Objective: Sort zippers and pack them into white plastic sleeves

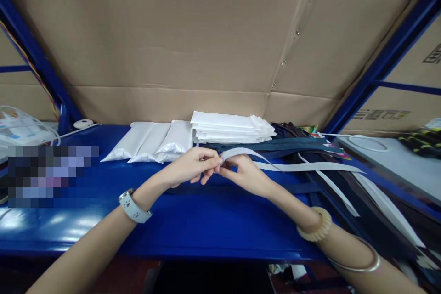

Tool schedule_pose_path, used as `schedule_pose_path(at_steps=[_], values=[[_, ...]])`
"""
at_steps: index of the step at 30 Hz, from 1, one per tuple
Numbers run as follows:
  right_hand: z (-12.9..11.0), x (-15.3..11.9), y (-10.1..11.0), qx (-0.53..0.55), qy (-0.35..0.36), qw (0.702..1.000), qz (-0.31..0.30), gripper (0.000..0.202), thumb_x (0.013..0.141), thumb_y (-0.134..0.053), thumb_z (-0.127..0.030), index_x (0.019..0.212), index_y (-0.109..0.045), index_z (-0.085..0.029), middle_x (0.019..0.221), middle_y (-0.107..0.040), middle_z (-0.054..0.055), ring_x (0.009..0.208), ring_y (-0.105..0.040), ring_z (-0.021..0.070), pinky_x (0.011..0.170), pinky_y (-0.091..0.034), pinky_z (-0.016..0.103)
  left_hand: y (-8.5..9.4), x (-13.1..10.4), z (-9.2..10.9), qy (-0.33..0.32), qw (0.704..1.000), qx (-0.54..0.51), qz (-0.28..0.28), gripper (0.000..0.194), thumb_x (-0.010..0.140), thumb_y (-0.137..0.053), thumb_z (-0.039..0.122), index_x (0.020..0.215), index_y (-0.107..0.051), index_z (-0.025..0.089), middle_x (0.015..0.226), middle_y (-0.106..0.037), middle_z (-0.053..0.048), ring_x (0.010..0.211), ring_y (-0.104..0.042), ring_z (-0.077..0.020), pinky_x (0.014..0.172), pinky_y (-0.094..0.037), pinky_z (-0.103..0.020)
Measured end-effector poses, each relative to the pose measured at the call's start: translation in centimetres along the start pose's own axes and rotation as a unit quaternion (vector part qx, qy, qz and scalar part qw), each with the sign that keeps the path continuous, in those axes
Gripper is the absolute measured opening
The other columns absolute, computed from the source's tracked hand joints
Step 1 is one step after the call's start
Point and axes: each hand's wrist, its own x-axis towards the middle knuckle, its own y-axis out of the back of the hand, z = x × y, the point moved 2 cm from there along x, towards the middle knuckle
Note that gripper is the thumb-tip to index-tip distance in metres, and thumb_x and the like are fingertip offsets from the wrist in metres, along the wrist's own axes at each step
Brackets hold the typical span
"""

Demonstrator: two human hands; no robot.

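My left hand (191, 165) and my right hand (244, 174) meet above the middle of the blue table. Both pinch the end of a pale grey fabric strip (246, 151), which arches up over my right hand and trails off to the right. Fingers of both hands are closed at that end; the exact tip between them is hidden. Beyond my right hand, another light strip (320, 166) lies across dark navy strips (296, 144). A dark strip (292, 188) runs flat on the table just under my hands.
Behind my hands lie filled white plastic packets (132, 140) and a stack of flat white sleeves (230, 126). More dark and white strips (389, 211) hang over the right edge. Cardboard (179, 36) walls the back. A white cable (31, 121) coils at left, beside a blurred-out patch.
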Motion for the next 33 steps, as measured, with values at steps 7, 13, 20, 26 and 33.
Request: schedule_pose_path(at_steps=[7, 13, 20, 26, 33], values=[[-0.1, -0.6, -0.3, -0.062, 0.044, 0.997, 0.0, 0.019, 0.085, -0.046, -0.009, 0.075, -0.06, -0.015, 0.067, -0.06, 0.0, 0.064, -0.055, 0.0116, 0.064, -0.042, 0.024, 0.2, -0.5, 0.5, 0.001, 1.0, -0.002, -0.021, 0.031, 0.086, -0.05, 0.043, 0.075, -0.059, 0.016, 0.051, -0.048, 0.004, 0.042, -0.036, -0.0048, 0.039, -0.025, -0.017], [1.0, -0.6, -1.1, -0.038, 0.002, 0.999, -0.026, 0.017, 0.089, -0.049, -0.028, 0.09, -0.064, -0.02, 0.073, -0.063, 0.002, 0.062, -0.057, 0.0148, 0.064, -0.046, 0.029, 0.4, -0.8, 2.2, -0.051, 0.999, 0.008, 0.003, 0.028, 0.086, -0.052, 0.038, 0.071, -0.06, 0.015, 0.06, -0.054, 0.002, 0.051, -0.043, -0.006, 0.051, -0.034, -0.021], [-1.0, -0.6, 0.3, -0.025, 0.004, 0.998, 0.063, 0.046, 0.071, -0.071, -0.046, 0.106, -0.053, -0.022, 0.096, -0.062, 0.005, 0.076, -0.056, 0.0183, 0.066, -0.044, 0.031, 0.7, -0.4, 1.7, -0.076, 0.984, 0.119, 0.105, 0.027, 0.087, -0.048, 0.034, 0.071, -0.059, 0.015, 0.066, -0.057, 0.0, 0.061, -0.048, -0.0097, 0.057, -0.038, -0.023], [-1.2, -0.7, 1.1, 0.053, -0.087, 0.986, 0.135, 0.032, 0.088, -0.047, -0.045, 0.072, -0.052, -0.018, 0.063, -0.056, 0.0, 0.059, -0.051, 0.0133, 0.063, -0.039, 0.028, 0.1, -0.4, 1.8, -0.12, 0.939, 0.274, 0.171, 0.027, 0.087, -0.047, 0.029, 0.068, -0.061, 0.016, 0.063, -0.057, 0.001, 0.06, -0.047, -0.0098, 0.059, -0.034, -0.024], [0.5, -0.5, 1.6, 0.255, -0.144, 0.949, 0.12, 0.031, 0.082, -0.057, -0.037, 0.061, -0.059, -0.015, 0.057, -0.056, 0.002, 0.056, -0.052, 0.0122, 0.064, -0.041, 0.029, 0.3, -0.2, 1.4, -0.12, 0.934, 0.295, 0.161, 0.027, 0.087, -0.046, 0.026, 0.064, -0.057, 0.016, 0.061, -0.056, 0.001, 0.057, -0.047, -0.0093, 0.059, -0.034, -0.024]])
